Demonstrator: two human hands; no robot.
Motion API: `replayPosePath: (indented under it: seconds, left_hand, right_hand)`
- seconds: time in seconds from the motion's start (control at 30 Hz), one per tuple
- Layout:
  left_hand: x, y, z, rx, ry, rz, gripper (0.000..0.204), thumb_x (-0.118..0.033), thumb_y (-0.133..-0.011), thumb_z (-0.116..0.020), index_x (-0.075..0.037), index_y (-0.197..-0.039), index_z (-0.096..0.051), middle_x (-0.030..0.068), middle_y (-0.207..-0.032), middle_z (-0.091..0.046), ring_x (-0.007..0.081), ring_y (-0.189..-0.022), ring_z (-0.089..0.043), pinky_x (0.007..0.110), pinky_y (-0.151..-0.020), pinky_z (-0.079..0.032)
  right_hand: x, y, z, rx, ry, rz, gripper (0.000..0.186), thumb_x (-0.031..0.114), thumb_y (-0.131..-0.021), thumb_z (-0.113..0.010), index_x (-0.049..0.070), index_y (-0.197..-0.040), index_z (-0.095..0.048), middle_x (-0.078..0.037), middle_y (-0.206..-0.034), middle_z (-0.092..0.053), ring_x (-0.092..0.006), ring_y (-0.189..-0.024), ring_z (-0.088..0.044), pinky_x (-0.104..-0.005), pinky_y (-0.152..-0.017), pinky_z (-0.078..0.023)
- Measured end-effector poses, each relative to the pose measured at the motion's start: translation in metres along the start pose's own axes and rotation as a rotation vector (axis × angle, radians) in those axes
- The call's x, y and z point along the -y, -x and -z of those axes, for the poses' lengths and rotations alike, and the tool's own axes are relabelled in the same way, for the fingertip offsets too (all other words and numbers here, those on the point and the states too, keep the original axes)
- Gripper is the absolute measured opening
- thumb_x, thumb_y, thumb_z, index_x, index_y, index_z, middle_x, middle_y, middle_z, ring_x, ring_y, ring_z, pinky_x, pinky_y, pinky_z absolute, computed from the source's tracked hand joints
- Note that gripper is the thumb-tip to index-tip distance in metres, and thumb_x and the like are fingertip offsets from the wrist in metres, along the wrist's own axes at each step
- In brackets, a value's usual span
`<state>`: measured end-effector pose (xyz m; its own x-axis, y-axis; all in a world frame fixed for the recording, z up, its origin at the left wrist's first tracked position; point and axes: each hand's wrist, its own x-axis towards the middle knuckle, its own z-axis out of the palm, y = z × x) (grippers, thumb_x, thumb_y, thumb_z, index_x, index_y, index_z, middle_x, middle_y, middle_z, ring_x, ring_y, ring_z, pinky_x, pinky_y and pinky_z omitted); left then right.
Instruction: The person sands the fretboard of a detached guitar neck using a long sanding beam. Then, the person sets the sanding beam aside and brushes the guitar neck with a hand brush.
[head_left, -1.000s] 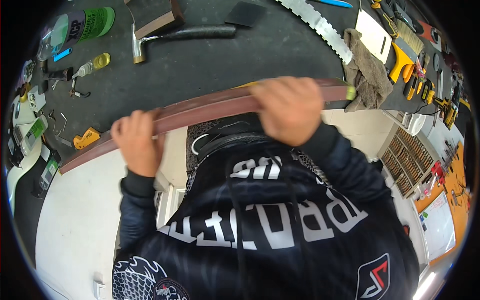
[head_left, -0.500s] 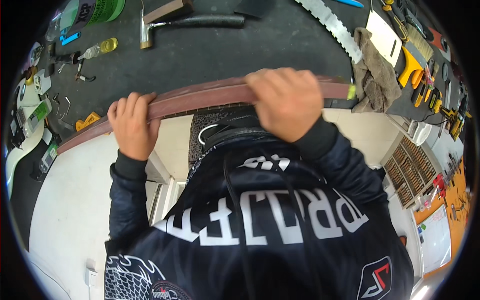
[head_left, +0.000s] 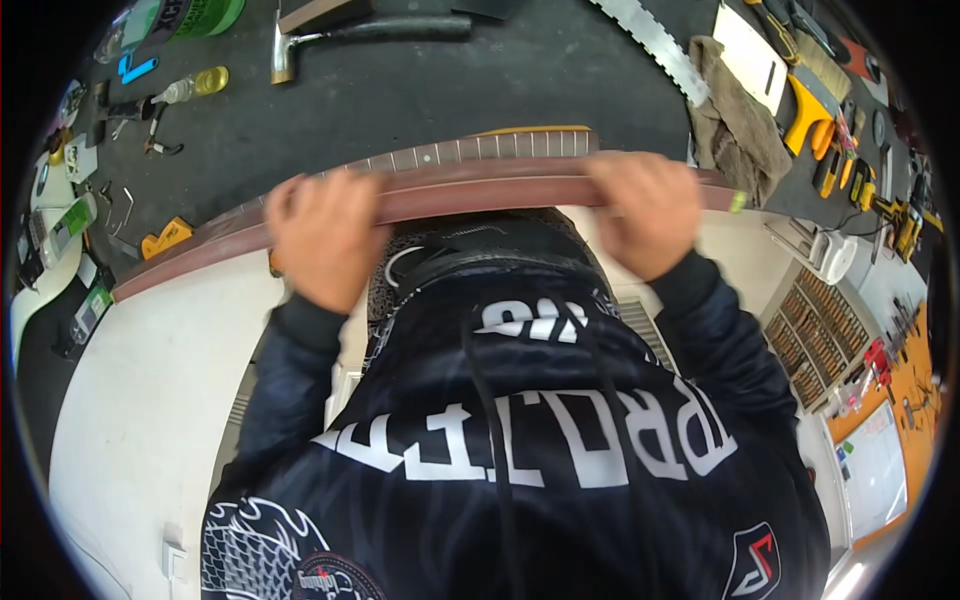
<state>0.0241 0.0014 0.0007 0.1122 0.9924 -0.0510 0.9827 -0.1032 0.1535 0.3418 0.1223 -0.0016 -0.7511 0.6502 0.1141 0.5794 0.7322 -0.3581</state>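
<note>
Your two hands are both closed over one long reddish-brown bar (head_left: 490, 195): your left hand (head_left: 330, 240) grips left of the bar's middle, and your right hand (head_left: 650, 212) grips nearer its right end; both look blurred. The bar runs crosswise in front of you, along the near edge of the tabletop (head_left: 450, 95). Just beyond the bar shows one dark strip (head_left: 500, 147) with many pale cross-lines; you cannot tell whether the two touch. One orange-yellow tool (head_left: 166, 238) lies just past the bar's left end, and one crumpled brown cloth (head_left: 740, 135) just past its right end. Farther beyond the bar's left half are one small bottle (head_left: 208, 82) of yellow liquid and one hammer (head_left: 285, 55); beyond its right half, one notched metal strip (head_left: 655, 50).
</note>
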Motion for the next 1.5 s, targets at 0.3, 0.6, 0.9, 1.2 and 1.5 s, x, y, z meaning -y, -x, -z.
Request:
replayPosePath:
  seconds: [0.3,0.6,0.9,1.2,1.5]
  left_hand:
    - [0.041,0.034,-0.009,-0.020,-0.057,0.044,0.053,-0.012,-0.068,-0.079,-0.020,-0.119,-0.071,-0.0019,-0.102,-0.065,0.0219,-0.099,-0.061,0.046,-0.103,-0.039]
    - [-0.006,0.020,-0.022,-0.100,-0.026,-0.016,0.053,-0.009,-0.067,-0.077,-0.019,-0.119,-0.072,-0.0017,-0.107,-0.069,0.0244,-0.101,-0.062,0.045,-0.104,-0.038]
    - [-0.068,-0.007,-0.022,-0.066,-0.041,0.014,0.049,-0.010,-0.070,-0.078,-0.020,-0.118,-0.071,-0.0030,-0.103,-0.066,0.0197,-0.099,-0.061,0.047,-0.110,-0.040]
    - [0.038,0.051,-0.016,-0.075,-0.122,0.057,0.051,-0.009,-0.073,-0.077,-0.016,-0.123,-0.069,0.0014,-0.107,-0.064,0.0244,-0.106,-0.060,0.046,-0.107,-0.032]
    - [-0.086,0.072,0.032,-0.091,-0.122,-0.099,0.051,-0.015,-0.070,-0.080,-0.014,-0.120,-0.067,0.0015,-0.104,-0.064,0.0227,-0.101,-0.061,0.046,-0.106,-0.036]
  right_hand:
    - [0.051,-0.009,-0.032,-0.190,-0.018,-0.022,0.032,0.011,-0.075,-0.070,0.013,-0.107,-0.071,0.000,-0.094,-0.071,-0.0189,-0.084,-0.068,-0.0368,-0.071,-0.045]
    - [0.006,0.029,-0.011,-0.134,0.042,-0.024,0.038,0.012,-0.072,-0.072,0.014,-0.110,-0.073,-0.001,-0.102,-0.075,-0.0193,-0.091,-0.071,-0.0370,-0.074,-0.046]
    - [-0.043,0.047,0.011,-0.077,0.035,0.004,0.042,0.009,-0.066,-0.070,0.014,-0.107,-0.074,-0.001,-0.098,-0.076,-0.0211,-0.086,-0.072,-0.0383,-0.073,-0.046]
    - [0.053,0.001,-0.040,-0.303,-0.041,0.026,0.029,0.014,-0.078,-0.069,0.012,-0.107,-0.072,0.001,-0.099,-0.072,-0.0186,-0.088,-0.068,-0.0359,-0.077,-0.048]
    - [0.037,0.126,0.024,-0.188,-0.123,-0.128,0.043,0.010,-0.071,-0.074,0.012,-0.114,-0.071,-0.002,-0.111,-0.073,-0.0230,-0.097,-0.068,-0.0392,-0.085,-0.047]
